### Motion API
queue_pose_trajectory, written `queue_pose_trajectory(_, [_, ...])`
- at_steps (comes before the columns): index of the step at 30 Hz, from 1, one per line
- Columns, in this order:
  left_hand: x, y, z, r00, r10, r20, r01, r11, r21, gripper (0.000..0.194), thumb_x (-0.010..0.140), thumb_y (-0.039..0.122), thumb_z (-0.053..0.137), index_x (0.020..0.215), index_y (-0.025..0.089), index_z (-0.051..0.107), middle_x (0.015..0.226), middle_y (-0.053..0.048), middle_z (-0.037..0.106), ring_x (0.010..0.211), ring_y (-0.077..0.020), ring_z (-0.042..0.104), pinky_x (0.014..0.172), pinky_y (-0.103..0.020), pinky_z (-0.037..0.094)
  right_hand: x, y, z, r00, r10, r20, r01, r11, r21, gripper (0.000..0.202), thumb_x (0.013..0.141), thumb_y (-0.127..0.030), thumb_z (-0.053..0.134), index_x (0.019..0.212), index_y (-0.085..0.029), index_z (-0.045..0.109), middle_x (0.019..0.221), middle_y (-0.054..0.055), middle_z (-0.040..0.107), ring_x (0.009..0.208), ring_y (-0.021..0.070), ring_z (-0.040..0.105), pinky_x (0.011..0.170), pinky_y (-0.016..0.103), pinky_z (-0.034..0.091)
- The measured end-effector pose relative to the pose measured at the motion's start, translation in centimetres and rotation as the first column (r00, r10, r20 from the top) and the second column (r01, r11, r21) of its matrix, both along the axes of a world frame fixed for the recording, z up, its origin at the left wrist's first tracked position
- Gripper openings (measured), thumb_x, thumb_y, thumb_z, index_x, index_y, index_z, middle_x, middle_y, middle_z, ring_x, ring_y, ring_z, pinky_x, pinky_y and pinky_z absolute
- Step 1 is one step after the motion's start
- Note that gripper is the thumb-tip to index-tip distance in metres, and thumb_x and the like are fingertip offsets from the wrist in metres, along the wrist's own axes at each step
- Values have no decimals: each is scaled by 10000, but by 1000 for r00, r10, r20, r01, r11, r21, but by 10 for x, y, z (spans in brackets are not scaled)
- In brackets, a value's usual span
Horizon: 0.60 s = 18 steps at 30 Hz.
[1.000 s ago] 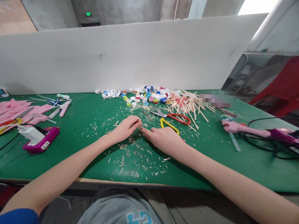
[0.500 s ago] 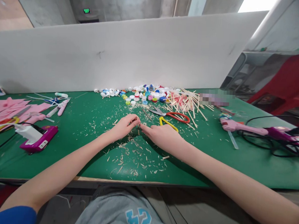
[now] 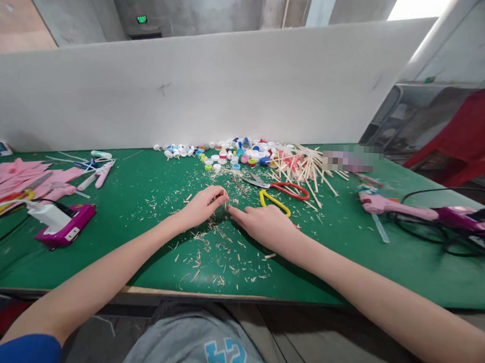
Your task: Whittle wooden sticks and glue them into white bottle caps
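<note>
My left hand [image 3: 206, 205] is in the middle of the table, its thumb and fingers pinched round a short piece of wooden stick [image 3: 226, 206], of which only a small end shows. Close beside it on the right is my right hand [image 3: 266, 226]. Its index finger points at the stick end and the other fingers are curled under; what they hold, if anything, is hidden. Just behind the right hand lies a pair of scissors [image 3: 288, 190] with one red and one yellow handle, blades apart. Wood shavings [image 3: 222, 256] are scattered under and around both hands.
Bottle caps [image 3: 236, 154] and thin wooden sticks [image 3: 314, 171] are heaped along the white partition [image 3: 214, 93]. At right lies a pink glue gun [image 3: 399, 206] with black cable. Pink sheets [image 3: 19, 175] and a purple power block [image 3: 67, 226] are at left.
My right fingertip has moved slightly away from my left fingertips, and a small gap with the stick end now shows between them. The left hand keeps its pinch.
</note>
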State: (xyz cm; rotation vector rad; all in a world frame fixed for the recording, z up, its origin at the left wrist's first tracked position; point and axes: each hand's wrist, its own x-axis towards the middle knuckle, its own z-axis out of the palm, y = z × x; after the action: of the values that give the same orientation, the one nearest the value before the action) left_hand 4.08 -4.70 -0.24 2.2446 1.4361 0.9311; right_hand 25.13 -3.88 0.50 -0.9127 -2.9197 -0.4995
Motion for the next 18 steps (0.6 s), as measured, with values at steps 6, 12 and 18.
queue_pose_trajectory(6, [0, 1, -1, 1000, -2, -5, 2, 1000, 10, 248, 979, 351, 405, 818, 195, 510, 826, -13, 569, 819, -162, 507, 781, -301, 416, 0, -1, 5, 998, -47, -39, 48, 998, 28, 429, 981, -215, 298, 1388, -224, 433, 709, 26, 602, 514, 113, 439, 519, 296, 132])
queue_pose_trajectory(12, [-1, 3, -3, 1000, -9, -3, 9, 1000, 16, 260, 985, 355, 392, 810, 195, 500, 838, -13, 566, 837, -162, 496, 797, -298, 408, -2, 1, -2, 996, -51, -76, 52, 998, 16, 410, 1015, -313, 234, 1337, -236, 477, 702, 17, 609, 480, 101, 387, 519, 291, 134])
queue_pose_trajectory(18, [-2, 3, -6, 1000, 9, 0, -9, 1000, 16, 268, 982, 367, 392, 806, 194, 495, 812, -8, 554, 811, -160, 493, 765, -291, 399, -4, -1, 2, 994, -72, -87, 71, 997, -7, 396, 1017, -346, 249, 1280, -223, 519, 662, 12, 610, 443, 101, 325, 496, 295, 128])
